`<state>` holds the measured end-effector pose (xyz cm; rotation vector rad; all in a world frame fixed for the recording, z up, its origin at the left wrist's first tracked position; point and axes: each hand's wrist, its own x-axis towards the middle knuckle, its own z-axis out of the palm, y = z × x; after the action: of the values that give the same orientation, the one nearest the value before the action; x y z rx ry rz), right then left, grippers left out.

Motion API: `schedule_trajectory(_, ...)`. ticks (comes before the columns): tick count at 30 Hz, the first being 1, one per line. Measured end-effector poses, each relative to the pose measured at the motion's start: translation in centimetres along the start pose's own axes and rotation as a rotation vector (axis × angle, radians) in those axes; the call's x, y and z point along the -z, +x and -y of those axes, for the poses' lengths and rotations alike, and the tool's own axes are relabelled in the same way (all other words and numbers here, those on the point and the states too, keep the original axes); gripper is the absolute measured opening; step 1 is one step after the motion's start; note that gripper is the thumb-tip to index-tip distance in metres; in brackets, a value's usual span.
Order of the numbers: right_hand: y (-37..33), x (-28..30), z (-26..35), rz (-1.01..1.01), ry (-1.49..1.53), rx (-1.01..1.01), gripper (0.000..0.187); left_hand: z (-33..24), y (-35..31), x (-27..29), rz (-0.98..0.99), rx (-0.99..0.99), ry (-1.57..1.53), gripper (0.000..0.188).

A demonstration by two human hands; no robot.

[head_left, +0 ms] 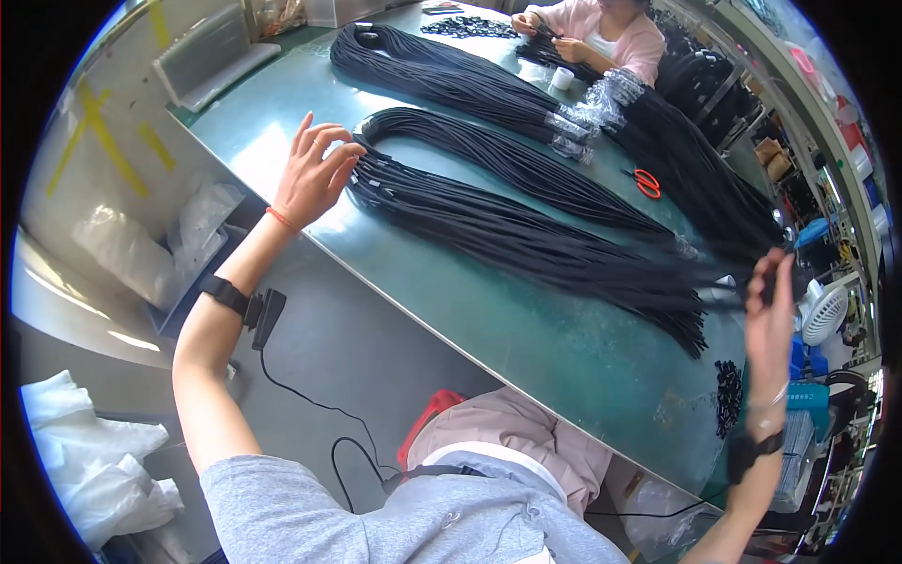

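My left hand reaches out over the green table and pinches the looped end of a long bundle of black cords, fingers partly spread. My right hand is raised at the far right and grips the other end of black cords, which stretch toward the bundle's tail. Both wrists wear black bands; the left also has a red string.
Two more black cord bundles lie farther back, some with clear wrap. Red-handled scissors rest beside them. Another person works at the far end. A small pile of black pieces lies near the right edge. White bags sit lower left.
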<state>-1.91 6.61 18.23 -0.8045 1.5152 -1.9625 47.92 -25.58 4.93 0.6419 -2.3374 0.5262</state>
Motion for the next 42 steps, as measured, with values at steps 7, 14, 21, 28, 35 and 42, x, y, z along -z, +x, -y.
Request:
schedule_trajectory(7, -9.6, 9.3, -12.6, -0.084, 0.218, -0.317, 0.036, -6.9, 2.5, -1.9, 0.325, -0.061, -0.166, 0.051)
schedule_trajectory(14, -10.2, 11.0, -8.6, -0.234, 0.127, -0.22, 0.044, -7.0, 2.5, -2.6, 0.525, -0.062, 0.015, 0.055)
schedule_trajectory(21, 0.1, 14.0, -5.9, -0.028, -0.718, -0.211, 0.038, -17.0, 7.7, -7.5, 0.599, 0.015, -0.303, 0.056)
schedule_trajectory(28, 15.9, 22.5, -13.1, 0.042, -1.514, 0.22, 0.049, -16.9, 8.4, -5.5, 0.753, -0.231, -0.25, 0.06)
schedule_trajectory(35, 17.9, 24.5, -14.1, 0.247, -1.387, 0.05, 0.048, -16.9, 8.1, -5.1, 0.741, -0.196, -0.309, 0.06)
schedule_trajectory(42, 13.5, 8.1, -8.0, 0.027, -0.83, 0.136, 0.048, -17.3, 6.5, -5.5, 0.578, -0.205, -0.394, 0.055)
